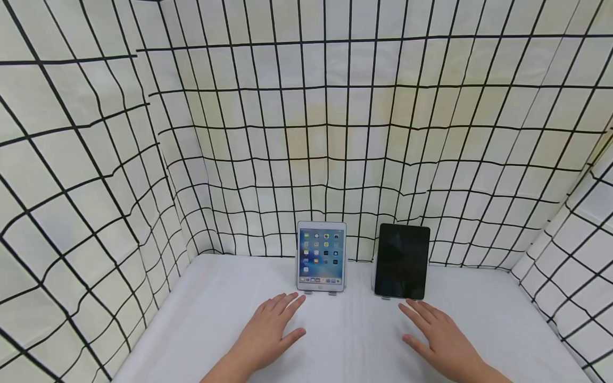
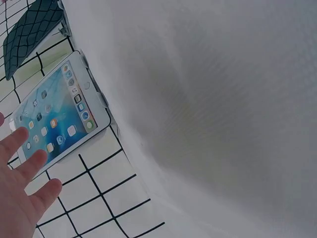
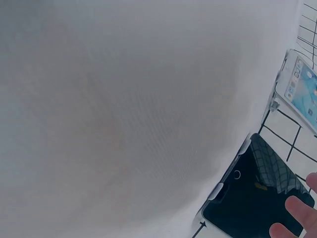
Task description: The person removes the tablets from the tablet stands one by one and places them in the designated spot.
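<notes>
A white tablet (image 1: 321, 256) with a lit home screen of app icons stands propped upright on a small stand towards the back of the table. To its right a black tablet (image 1: 402, 260) leans on a similar stand, its screen dark. My left hand (image 1: 270, 332) hovers palm down in front of the white tablet, fingers spread and holding nothing. In front of the black tablet my right hand (image 1: 438, 338) is held the same way, its fingertips just below that tablet's lower edge in the head view. The right wrist view shows reflections of the grid on the black screen (image 3: 252, 198).
A white cloth covers the table (image 1: 354, 330). White walls with a black grid (image 1: 287, 133) enclose the back and both sides. Stand feet (image 1: 332, 293) jut out under the white tablet, and another stand foot (image 1: 386, 298) shows under the black one.
</notes>
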### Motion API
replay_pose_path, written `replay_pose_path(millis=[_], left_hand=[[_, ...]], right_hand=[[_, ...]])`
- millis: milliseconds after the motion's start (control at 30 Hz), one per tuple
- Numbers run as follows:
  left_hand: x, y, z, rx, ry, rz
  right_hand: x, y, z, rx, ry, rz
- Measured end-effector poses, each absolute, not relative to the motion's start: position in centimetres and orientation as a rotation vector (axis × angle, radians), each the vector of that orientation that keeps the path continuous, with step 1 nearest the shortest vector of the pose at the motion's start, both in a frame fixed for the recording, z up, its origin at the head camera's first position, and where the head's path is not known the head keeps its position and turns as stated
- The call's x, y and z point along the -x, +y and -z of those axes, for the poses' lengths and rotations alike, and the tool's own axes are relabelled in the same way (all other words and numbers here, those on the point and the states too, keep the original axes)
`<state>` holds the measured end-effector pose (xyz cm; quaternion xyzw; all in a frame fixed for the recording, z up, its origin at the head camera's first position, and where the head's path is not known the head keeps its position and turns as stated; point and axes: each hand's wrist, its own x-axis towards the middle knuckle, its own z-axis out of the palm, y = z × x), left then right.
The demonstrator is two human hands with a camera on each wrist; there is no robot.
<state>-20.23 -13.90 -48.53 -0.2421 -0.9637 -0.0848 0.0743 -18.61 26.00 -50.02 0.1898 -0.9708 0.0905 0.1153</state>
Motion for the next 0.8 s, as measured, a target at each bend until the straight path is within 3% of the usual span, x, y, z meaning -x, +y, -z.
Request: replay_pose_path(millis=[800], left_hand=[[21.4, -14.0, 48.1, 0.606, -2.946, 0.525]], right_hand=[[20.2, 24.1, 49.7, -0.551, -2.829, -0.360]])
